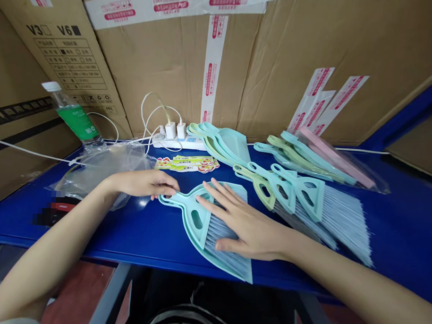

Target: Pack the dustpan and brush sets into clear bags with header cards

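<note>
A light teal hand brush point(197, 219) lies inside a matching dustpan point(190, 231) on the table in front of me, handles pointing left. My left hand point(149, 184) pinches the end of the handles. Across the brush's grey-blue bristles rests my right hand point(240, 222), palm down with fingers spread; it covers part of the brush head. To the right, several more brushes lie in a row, among them a teal brush point(312, 196) and a green brush point(265, 185). Behind them is a stack of dustpans point(234, 143).
Plastic bags point(105, 170) lie at left, near a green-labelled bottle point(77, 121). Printed cards point(187, 164) sit before a power strip point(193, 143) with chargers. Bagged sets point(308, 158) lie at back right. Cardboard boxes point(170, 61) wall the back.
</note>
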Motion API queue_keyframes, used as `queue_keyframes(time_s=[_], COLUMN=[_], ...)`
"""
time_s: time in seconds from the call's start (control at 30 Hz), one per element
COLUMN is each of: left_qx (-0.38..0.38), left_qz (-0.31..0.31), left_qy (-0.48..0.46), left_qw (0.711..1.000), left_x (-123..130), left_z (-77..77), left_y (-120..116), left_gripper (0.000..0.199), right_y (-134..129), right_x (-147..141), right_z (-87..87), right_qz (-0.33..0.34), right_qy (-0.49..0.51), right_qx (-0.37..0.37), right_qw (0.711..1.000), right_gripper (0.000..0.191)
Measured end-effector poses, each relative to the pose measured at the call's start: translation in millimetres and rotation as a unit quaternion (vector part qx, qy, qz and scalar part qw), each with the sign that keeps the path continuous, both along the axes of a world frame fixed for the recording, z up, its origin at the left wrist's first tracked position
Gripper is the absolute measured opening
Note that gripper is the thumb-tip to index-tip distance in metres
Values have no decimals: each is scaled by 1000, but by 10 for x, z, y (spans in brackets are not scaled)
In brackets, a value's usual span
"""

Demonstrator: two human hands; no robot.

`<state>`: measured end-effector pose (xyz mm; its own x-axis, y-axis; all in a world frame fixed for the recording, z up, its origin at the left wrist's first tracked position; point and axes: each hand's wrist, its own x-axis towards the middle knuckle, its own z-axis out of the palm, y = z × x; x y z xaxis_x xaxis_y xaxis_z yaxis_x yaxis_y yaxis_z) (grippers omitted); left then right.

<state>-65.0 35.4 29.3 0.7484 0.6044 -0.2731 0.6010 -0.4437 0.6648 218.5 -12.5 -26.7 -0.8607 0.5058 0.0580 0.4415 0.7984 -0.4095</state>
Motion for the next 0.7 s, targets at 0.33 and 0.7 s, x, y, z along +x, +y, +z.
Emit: queue_keyframes(time_s=[0.33,0.7], left_qx=[-184,-189], left_qz=[-7,-36], left_qy=[-30,-45], left_qw=[982,980], left_x=[36,7], left_z=[-80,-113], left_y=[51,105], left_gripper=[37,40], right_y=[-2,-8], right_x=[13,1], right_z=[-4,19], right_qz=[4,1], right_qy=[-12,-9], right_qx=[-4,-11], right_qw=[1000,1000], right_gripper=[89,90])
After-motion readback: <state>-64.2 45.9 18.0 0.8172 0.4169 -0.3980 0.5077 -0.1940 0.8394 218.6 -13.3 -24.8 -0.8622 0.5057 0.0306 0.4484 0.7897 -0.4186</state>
